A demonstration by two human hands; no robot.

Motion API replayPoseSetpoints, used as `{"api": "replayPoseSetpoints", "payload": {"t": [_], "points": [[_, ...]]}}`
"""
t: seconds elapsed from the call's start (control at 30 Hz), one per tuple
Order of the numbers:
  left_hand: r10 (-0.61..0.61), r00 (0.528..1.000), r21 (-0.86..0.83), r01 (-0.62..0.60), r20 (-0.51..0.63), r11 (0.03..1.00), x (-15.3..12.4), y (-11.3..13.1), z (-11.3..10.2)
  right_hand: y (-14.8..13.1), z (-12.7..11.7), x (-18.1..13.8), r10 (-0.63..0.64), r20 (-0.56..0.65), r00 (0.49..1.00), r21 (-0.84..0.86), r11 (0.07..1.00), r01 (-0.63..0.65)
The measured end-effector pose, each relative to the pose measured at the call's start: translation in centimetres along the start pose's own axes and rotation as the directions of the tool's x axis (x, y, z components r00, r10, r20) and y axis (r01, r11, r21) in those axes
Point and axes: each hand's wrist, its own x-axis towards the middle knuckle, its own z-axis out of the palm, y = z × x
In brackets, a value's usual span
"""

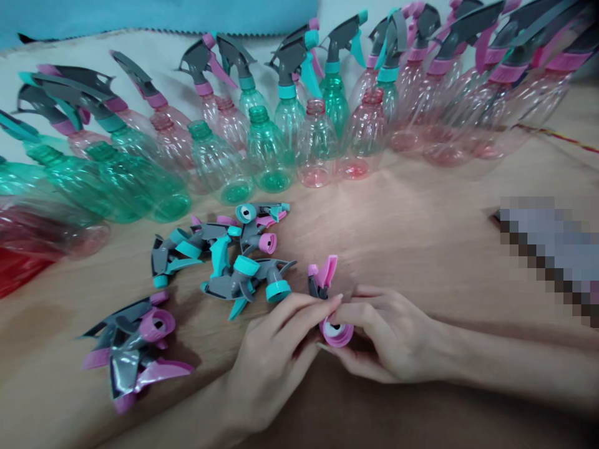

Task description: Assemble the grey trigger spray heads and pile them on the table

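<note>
Head view: your left hand point(276, 352) and right hand point(388, 337) meet at the near side of the wood-look tabletop point(421, 231), w/ a grey-and-pink plastic trigger spray head point(337, 340) between them; L fingers are closed over its grey body, R thumb + index close round the pink ribbed collar; exact L contact is hidden, can't tell how firm.

Poss. trouble: the white round insert point(333, 328) inside the collar could tip or pop out if a fingertip presses off-centre; can't tell if it's seated; the round collar could also twist out of a light pinch; your L knuckles sit just beside the loose heap of grey-and-turquoise plastic spray heads point(246, 266), so a sideways swing could scatter it; the uncapped clear green plastic bottle point(269, 149) stands among close neighbours, so a careless reach might topple several.

Orientation: collar mouth faces you, tilted up; long axis runs from collar away from you, slightly L; nozzle end is farthest, pink trigger point(329, 272) sticking up + away, approx. beside it.
</note>
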Motion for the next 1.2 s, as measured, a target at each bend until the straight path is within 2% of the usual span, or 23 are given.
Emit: {"api": "replayPoseSetpoints", "payload": {"t": [0.4,0.67,0.87,1.0,1.2], "points": [[-0.034,0.998,-0.004,0.034,0.06,0.999,-0.26,-0.09,-0.06,0.09,-0.05,0.04,0.002,0.045,0.999,0.011,1.0,-0.003],[-0.002,0.998,-0.009,0.003,0.056,1.0,-0.15,-0.14,0.06,-0.07,-0.2,0.12,-0.033,0.066,0.997,-0.144,0.989,0.042],[-0.018,0.994,0.013,0.017,0.109,1.0,-0.44,-0.05,-0.01,0.16,-0.14,-0.16,-0.069,0.046,0.997,-0.119,0.99,0.074],[-0.029,0.995,0.018,0.028,0.093,0.999,-0.28,0.08,-0.16,0.16,-0.07,-0.04,-0.07,-0.019,0.997,-0.057,0.996,0.069],[-0.044,0.994,0.02,0.042,0.105,0.999,-0.07,0.1,-0.14,0.12,-0.03,0.16,-0.058,-0.016,0.998,-0.04,0.998,0.057]]}}
